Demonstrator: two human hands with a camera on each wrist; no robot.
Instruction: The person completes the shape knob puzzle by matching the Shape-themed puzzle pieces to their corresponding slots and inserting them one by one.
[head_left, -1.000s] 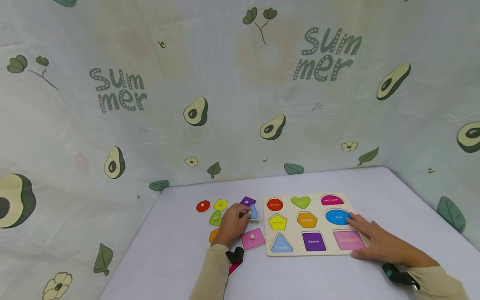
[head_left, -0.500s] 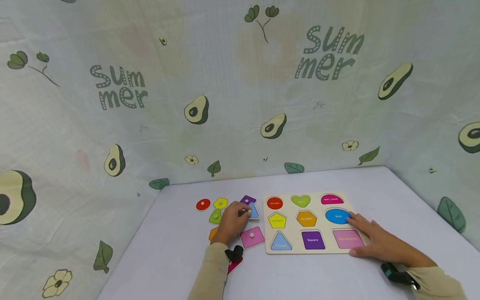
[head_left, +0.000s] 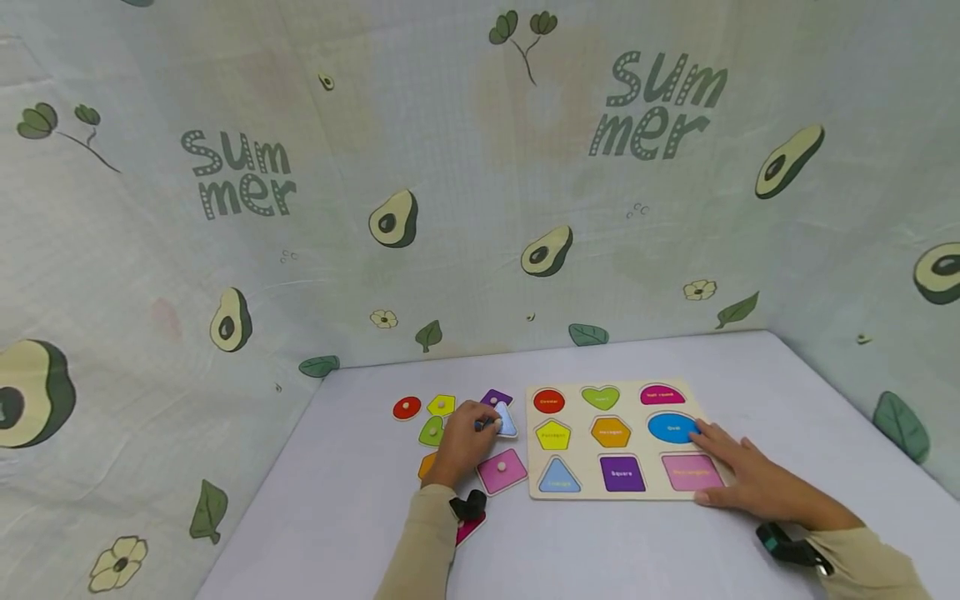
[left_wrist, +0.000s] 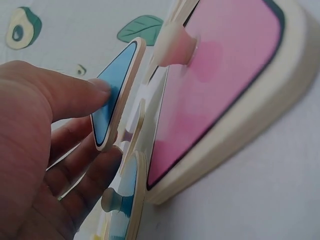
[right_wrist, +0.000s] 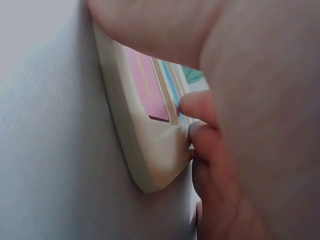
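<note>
Left hand (head_left: 463,447), to the left of the puzzle board (head_left: 589,479), pinches the light-blue triangle (head_left: 507,423), thumb on its face; that piece hangs near the board's left edge, and whether it touches the desk (head_left: 600,558) cannot be told. Right hand (head_left: 753,483) lies unclenched with fingers spread on the board's right edge. Closest to the board's lower left side sits the pink rectangle (head_left: 512,478), in the way of the nearer corner. Left of the board's upper part, the purple piece (head_left: 496,393) is partly covered by the triangle. Farther left of it lie the red piece (head_left: 413,411), yellow pentagon (head_left: 443,402), green piece (head_left: 428,432) and orange piece (head_left: 426,467), the last largely hidden. Below and left of the board, the left arm partly hides the magenta piece (head_left: 471,530). Beyond the board hangs an avocado-print cloth (head_left: 450,125).
</note>
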